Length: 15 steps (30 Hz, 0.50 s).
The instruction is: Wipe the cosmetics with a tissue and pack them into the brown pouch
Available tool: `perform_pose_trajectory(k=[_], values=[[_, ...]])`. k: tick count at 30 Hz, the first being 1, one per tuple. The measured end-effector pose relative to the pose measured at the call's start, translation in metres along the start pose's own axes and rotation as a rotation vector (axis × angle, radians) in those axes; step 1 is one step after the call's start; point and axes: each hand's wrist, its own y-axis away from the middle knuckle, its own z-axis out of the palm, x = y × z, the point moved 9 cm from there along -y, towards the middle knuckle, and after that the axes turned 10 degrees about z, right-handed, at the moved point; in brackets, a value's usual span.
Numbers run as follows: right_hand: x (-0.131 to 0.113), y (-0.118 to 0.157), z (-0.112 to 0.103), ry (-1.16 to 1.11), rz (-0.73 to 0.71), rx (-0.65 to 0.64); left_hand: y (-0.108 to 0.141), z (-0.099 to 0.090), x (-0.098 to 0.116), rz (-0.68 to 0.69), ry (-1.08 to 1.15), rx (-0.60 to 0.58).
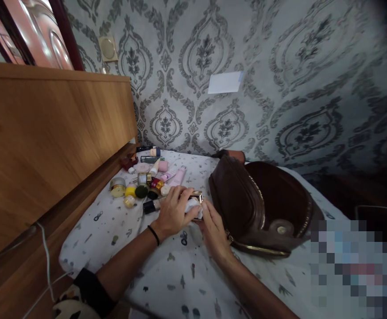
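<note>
In front of me, my left hand (174,212) presses a crumpled white tissue (191,204) against a small gold-edged case (198,194). My right hand (214,230) grips the same case from its right side, fingers closed along the edge. Most of the case is hidden by the fingers and tissue, so its exact kind is unclear. Just left of my left hand lies a bottle with a black cap (149,207). A large brown leather bag (235,199) with its gold zipper undone sits right beside my right hand.
Several cosmetics lie on the patterned sheet (114,239), among them a glass jar (117,187), a pink tube (179,176) and a dark round lid (141,191). A wooden panel (57,133) borders the left; a patterned wall (193,57) stands behind. A white cable (46,257) hangs lower left.
</note>
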Motion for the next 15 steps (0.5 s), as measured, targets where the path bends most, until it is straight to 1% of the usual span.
perform_pose_trajectory(k=[2,3,4,6,8,9,12,15], values=[[0.0,0.009,0.002,-0.002,0.049,-0.027,-0.002,-0.004,0.002,-0.009,0.053,0.014],[0.0,0.013,0.005,0.007,0.065,-0.049,-0.003,-0.005,0.0,-0.037,0.096,0.017],[0.0,0.017,0.007,0.018,0.068,-0.063,-0.003,-0.005,-0.004,-0.093,0.161,0.021],[0.002,0.023,0.01,0.03,0.059,-0.073,0.001,-0.003,-0.018,-0.255,0.322,0.043],[0.006,0.027,0.012,0.021,0.057,-0.074,0.006,0.001,-0.032,-0.401,0.461,0.07],[0.009,0.028,0.013,0.017,0.058,-0.076,0.008,0.004,-0.038,-0.449,0.512,0.084],[0.014,0.028,0.011,0.017,0.068,-0.072,0.012,0.013,-0.047,-0.531,0.636,0.098],[0.017,0.026,0.003,-0.001,0.079,-0.055,0.015,0.025,-0.049,-0.606,0.782,0.059]])
